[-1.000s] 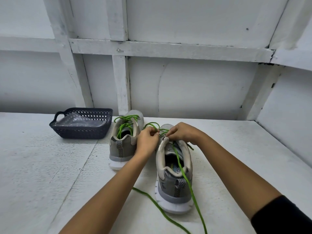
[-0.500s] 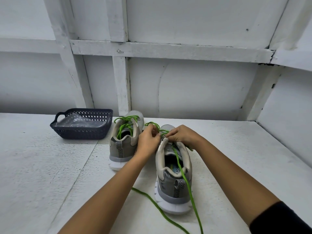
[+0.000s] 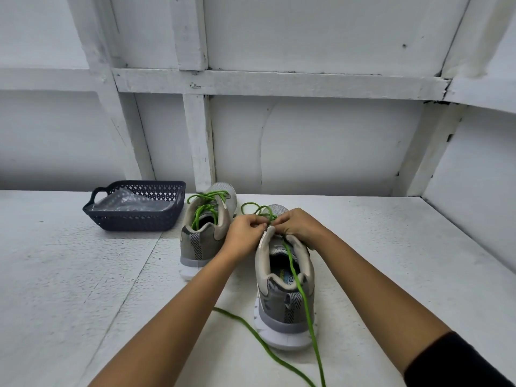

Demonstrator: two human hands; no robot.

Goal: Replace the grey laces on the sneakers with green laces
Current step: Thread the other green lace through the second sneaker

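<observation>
The lace (image 3: 300, 286) is pinched by left hand (image 3: 245, 233) and right hand (image 3: 300, 226) atop the near sneaker (image 3: 284, 303) (tails trail on the counter (image 3: 83, 275)). Limp and light, it is best held short, close to where it threads.

You can read only "FO" on the insole label (image 3: 288, 277) inside the near, right sneaker (image 3: 284, 303); the lace (image 3: 301, 289) crosses just beside those letters, and the teal print above is blurred.
</observation>
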